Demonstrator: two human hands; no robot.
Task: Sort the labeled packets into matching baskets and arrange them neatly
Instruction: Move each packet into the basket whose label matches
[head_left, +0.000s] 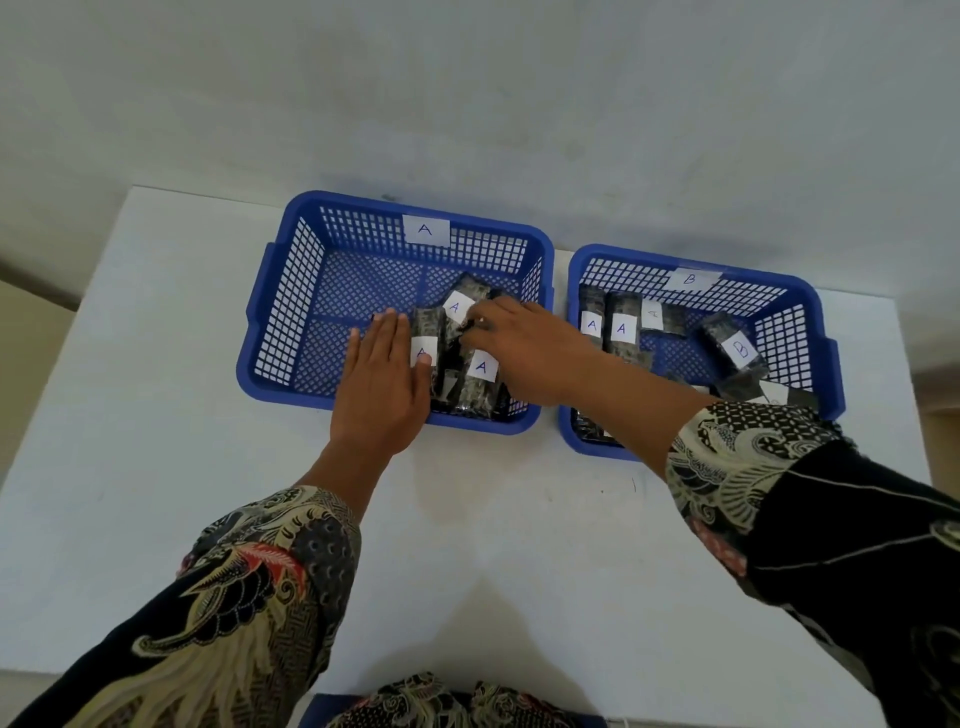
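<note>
So two blue mesh baskets are sitting side by side on a white table (156, 415), the A basket (291, 291) on the left with a paper "A" tag on its far wall and the B basket (810, 312) on the right with a "B" tag at its 12 o'clock wall. Both hands are reaching into the A basket, working in its 3 to 5 o'clock corner where a little cluster of dark packets is piling up. The left hand (379, 379) is lying flat with straight fingers, pressing sideways against the upright A packet (423, 332) and gripping nothing. The right hand (524, 353) is coming across from the 3 o'clock side with fingers curled down onto a tilted A packet (457, 304) at the top of the cluster; it looks like it's pinching it, but the fingertips are blurry so I honestly can't tell for sure. Another A packet (480, 374) is lying near the basket's 5 o'clock corner, just beside the left thumb. Over in the B basket things are still mixed up (not my sorting, lol): two A-labelled packets (621, 322) are standing together at its 10 o'clock side, a third one (670, 317) is lying flat right behind them, and a B packet (732, 345) is leaning toward 3 o'clock. More dark packets are sitting along its near wall, partly hidden under the patterned right sleeve (753, 467).
</note>
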